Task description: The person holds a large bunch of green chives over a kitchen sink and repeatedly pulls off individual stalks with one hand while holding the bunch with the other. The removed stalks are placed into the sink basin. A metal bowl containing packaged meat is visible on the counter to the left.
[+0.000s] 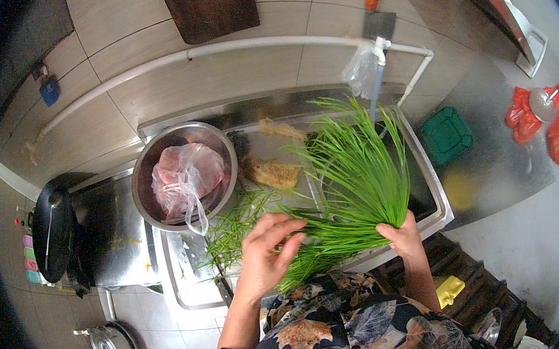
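A large bunch of long green chives (360, 182) fans out over the sink basin (423, 197). My right hand (405, 235) is closed around its gathered end. On the left side of the bunch, my left hand (272, 250) has its thumb and fingers apart beside some stray leaves; whether it touches them is hard to tell. More chives (308, 269) lie below the bunch, close to my patterned top. Loose green trimmings (232, 231) are scattered over the counter to the left of my left hand.
A steel bowl (142, 206) holds bagged raw meat (187, 175). A brown, rough piece (272, 172) lies behind the trimmings. A white tap (379, 48) with a blue hose stands behind the sink. At right is a green basket (445, 135); at far left, a black wok (53, 234).
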The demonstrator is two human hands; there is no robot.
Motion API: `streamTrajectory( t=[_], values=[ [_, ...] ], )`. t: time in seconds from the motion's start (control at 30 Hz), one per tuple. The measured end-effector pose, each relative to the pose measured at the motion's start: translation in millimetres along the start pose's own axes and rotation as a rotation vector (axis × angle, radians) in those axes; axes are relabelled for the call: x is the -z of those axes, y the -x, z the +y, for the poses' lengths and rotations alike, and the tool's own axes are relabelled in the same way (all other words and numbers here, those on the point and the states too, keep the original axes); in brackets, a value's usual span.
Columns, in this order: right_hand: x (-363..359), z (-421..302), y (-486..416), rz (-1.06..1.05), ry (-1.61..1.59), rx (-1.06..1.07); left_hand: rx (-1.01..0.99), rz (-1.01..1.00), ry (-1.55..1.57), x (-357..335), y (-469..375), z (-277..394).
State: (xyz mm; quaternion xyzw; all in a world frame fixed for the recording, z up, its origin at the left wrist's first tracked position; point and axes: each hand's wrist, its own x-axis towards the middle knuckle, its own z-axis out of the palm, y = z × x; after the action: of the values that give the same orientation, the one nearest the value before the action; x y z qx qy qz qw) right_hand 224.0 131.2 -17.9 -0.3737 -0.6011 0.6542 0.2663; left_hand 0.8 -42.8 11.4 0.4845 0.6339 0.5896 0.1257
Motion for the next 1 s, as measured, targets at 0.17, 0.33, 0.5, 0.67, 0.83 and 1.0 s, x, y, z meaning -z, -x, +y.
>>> streamTrajectory(
  t=[0.17,0.33,0.5,0.67,0.83,1.0],
  values=[
    [-3,-6,4,-0.046,-0.007,0.025,0.037,-0.175,0.063,-17,-14,-5],
    [4,0,4,-0.086,-0.003,0.056,0.019,-0.196,0.068,-21,-16,-10],
    [2,6,2,-0.081,-0.034,0.073,0.067,0.071,0.158,-17,-13,-30],
    [-4,2,-1,-0.067,-0.074,0.137,0.215,0.411,0.384,4,-2,-47],
    [-2,-5,-2,-0.108,-0.042,0.060,0.343,0.551,0.482,24,19,-48],
    [0,4,-3,-0.072,-0.038,0.060,0.252,0.475,0.327,26,21,-44]
  ],
)
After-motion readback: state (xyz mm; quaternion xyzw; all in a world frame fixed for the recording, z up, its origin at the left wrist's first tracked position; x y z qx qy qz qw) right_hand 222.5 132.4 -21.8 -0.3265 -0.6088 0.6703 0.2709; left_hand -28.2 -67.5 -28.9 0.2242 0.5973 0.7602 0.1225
